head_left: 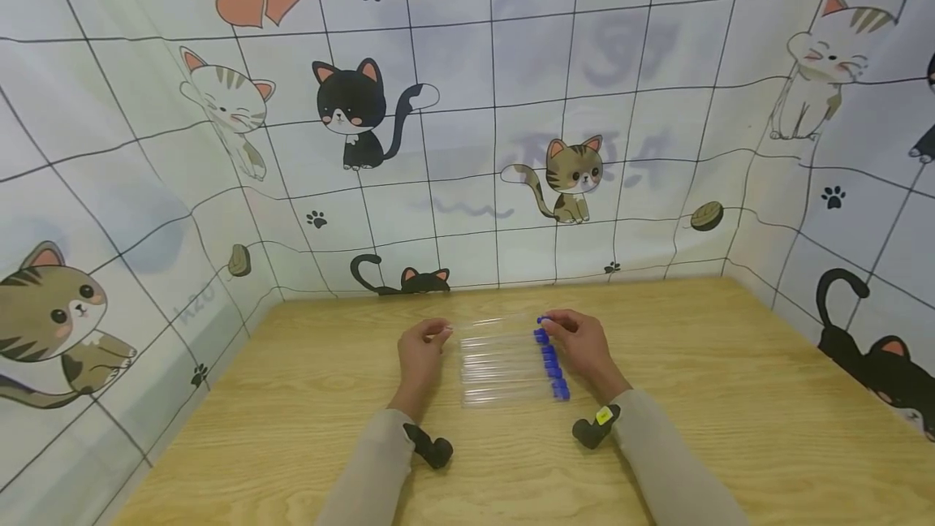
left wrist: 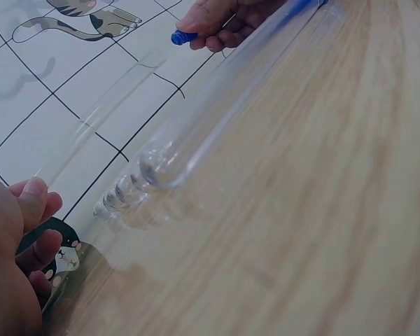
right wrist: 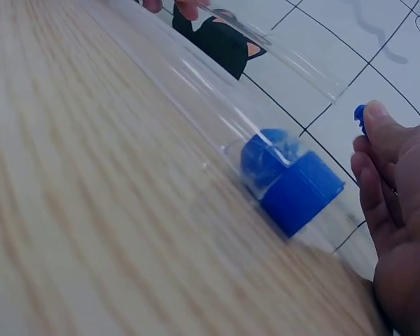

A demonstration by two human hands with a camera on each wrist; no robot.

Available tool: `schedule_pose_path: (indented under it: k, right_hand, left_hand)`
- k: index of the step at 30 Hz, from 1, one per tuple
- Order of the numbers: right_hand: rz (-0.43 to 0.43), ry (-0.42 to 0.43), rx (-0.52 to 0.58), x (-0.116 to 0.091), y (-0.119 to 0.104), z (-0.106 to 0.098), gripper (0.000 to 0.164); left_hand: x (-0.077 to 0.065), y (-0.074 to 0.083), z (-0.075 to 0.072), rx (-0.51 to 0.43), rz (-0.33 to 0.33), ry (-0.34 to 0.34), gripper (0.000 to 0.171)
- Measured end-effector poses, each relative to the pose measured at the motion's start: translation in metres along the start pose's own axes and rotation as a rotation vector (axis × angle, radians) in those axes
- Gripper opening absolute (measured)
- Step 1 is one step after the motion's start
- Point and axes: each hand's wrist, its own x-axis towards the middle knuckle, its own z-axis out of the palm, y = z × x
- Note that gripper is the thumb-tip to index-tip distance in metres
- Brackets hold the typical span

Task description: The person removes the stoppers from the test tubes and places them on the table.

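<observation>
My left hand point(head_left: 421, 360) pinches a slim clear test tube point(left wrist: 101, 115) by one end, holding it raised off the table. Between thumb and finger, my right hand point(head_left: 580, 343) grips a small blue stopper point(right wrist: 360, 117). A short gap separates the stopper from the near end of that tube. Between the hands, several clear test tubes point(head_left: 500, 368) lie side by side on the table, their blue stoppers point(head_left: 553, 368) all towards the right. From the left wrist, their rounded ends point(left wrist: 164, 168) show in a row. One tube in the right wrist view has its blue stopper point(right wrist: 301, 192) fitted.
The wooden table point(head_left: 292, 445) runs up to a white cloth backdrop point(head_left: 453, 128) printed with cats and grid lines. Cloth also hangs along the left and right sides. A dark camera mount sits on each wrist, the right one point(head_left: 595, 428) carrying a yellow tag.
</observation>
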Motion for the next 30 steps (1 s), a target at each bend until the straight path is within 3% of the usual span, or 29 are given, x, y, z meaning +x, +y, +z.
schedule_pose_path:
  k: [7, 13, 19, 24, 30]
  right_hand:
    - [0.009, 0.158, -0.062, 0.000, 0.000, 0.000, 0.032]
    - [0.018, 0.196, -0.107, 0.000, 0.000, 0.001, 0.028]
    - [-0.002, 0.277, -0.180, 0.005, 0.003, -0.001, 0.025]
    - [0.030, 0.205, -0.214, 0.011, 0.005, -0.001, 0.021]
    - [0.069, 0.100, -0.345, 0.011, 0.004, -0.003, 0.022]
  left_hand:
    - [-0.001, 0.001, 0.000, 0.017, -0.047, 0.051, 0.010]
    - [-0.002, -0.001, 0.000, 0.059, -0.073, 0.098, 0.010]
    - [-0.002, 0.001, 0.002, 0.087, -0.091, 0.102, 0.009]
    - [0.001, 0.003, 0.003, 0.134, -0.125, 0.083, 0.010]
    - [0.005, 0.000, 0.008, 0.269, -0.149, 0.066, 0.009]
